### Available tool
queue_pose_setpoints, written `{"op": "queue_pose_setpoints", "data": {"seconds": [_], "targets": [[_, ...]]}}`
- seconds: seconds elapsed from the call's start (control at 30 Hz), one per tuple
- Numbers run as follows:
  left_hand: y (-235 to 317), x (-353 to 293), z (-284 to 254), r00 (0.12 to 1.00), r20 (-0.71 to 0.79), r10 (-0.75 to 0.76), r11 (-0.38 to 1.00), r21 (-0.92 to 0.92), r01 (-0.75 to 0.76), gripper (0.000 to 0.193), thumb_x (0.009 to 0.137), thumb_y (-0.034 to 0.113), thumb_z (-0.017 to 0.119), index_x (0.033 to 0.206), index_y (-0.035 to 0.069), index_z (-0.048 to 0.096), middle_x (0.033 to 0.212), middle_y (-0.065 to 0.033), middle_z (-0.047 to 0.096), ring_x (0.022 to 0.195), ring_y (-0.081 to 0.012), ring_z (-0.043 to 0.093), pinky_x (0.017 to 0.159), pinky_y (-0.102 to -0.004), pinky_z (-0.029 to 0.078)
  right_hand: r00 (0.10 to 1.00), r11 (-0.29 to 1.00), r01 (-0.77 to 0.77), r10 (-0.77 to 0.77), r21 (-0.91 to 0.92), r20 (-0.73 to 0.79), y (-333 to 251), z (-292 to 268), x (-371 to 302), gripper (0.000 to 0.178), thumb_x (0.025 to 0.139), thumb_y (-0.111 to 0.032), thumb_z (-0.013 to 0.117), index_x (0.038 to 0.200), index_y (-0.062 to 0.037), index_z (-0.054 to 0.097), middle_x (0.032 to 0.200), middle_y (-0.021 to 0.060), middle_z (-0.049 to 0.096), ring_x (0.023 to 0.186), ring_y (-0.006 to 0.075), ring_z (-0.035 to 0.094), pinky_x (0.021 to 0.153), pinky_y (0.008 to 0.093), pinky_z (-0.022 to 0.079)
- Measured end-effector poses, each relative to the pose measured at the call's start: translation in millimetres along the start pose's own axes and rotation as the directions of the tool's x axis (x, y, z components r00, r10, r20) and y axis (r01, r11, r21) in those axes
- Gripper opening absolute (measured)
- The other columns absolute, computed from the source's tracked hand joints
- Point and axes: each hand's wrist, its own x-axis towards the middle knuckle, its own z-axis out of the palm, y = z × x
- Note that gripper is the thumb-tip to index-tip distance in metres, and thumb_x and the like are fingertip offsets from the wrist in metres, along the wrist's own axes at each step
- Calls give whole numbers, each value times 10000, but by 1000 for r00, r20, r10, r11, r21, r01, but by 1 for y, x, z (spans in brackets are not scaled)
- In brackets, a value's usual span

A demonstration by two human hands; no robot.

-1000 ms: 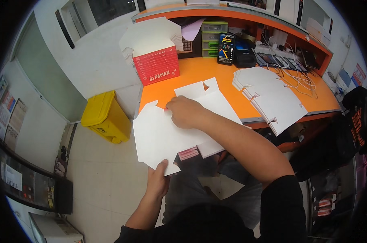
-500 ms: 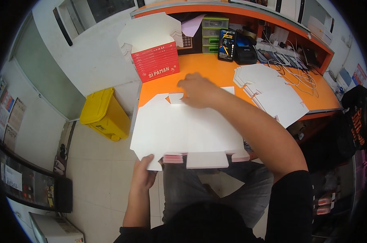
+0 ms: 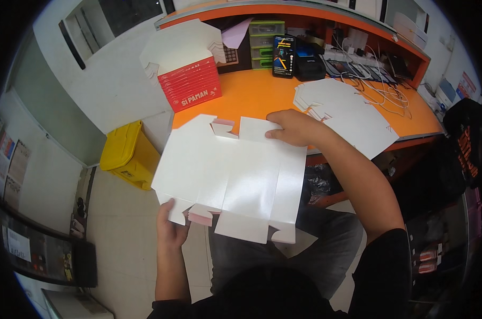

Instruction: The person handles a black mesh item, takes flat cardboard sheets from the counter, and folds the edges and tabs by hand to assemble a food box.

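A white, glossy cardboard box blank with cut flaps lies across the desk's front edge and over my lap, tilted to one side. My left hand is closed on its near-left corner flap, thumb on top. My right hand pinches the flap at its far-right edge, thumb over the white face and fingers partly hidden. Two side flaps, one far and one near, are bent and show pinkish undersides. Whether more than one sheet is held, I cannot tell.
Red folded boxes stand stacked at the desk's far left, white lids raised. More white blanks lie on the orange desk at right. Behind are a phone, green-framed drawers and tangled cables. A yellow bin stands left.
My right hand has moved right from the far-middle flaps to grip the far-right flap. The blank has turned and shifted left and nearer; my left hand still holds its corner.
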Motion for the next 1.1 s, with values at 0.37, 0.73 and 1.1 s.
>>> {"op": "queue_pose_setpoints", "data": {"seconds": [0.37, 0.73, 1.1], "targets": [[-45, 7, 51, 908, 419, 8, 996, 80, -46, 487, 1087, 438, 468, 1376, 50, 526, 1162, -113, 656, 911, -173, 615, 908, -373, 516, 615, 694, 219, 448, 686, -649, 109, -56, -171, 351, 1046, -206, 611, 1310, 25, 623, 1106, 96, 720, 956, 142, 677, 870, 293, 534], [-143, -3, 70, 742, 518, -426, 795, 606, 33, 310, 1065, 175, 587, 1333, 24, 558, 1172, -71, 643, 1010, -140, 594, 942, -304, 494, 366, 617, -751, 684, 234, -631, 237, -7, -224, 496, 986, -373, 626, 1221, 63, 612, 1186, 322, 673, 1132, 470, 645, 990, 490, 497], [-203, -16, 34, 690, 435, -579, 686, 717, 123, 326, 1062, 189, 603, 1335, 16, 560, 1162, -67, 641, 1029, -144, 599, 936, -306, 499, 845, 959, -268, 191, -88, -499, 162, -21, -198, 865, 804, -373, 845, 1534, -88, 477, 1643, 266, 325, 1562, 414, 235, 1236, 480, 283]]}}
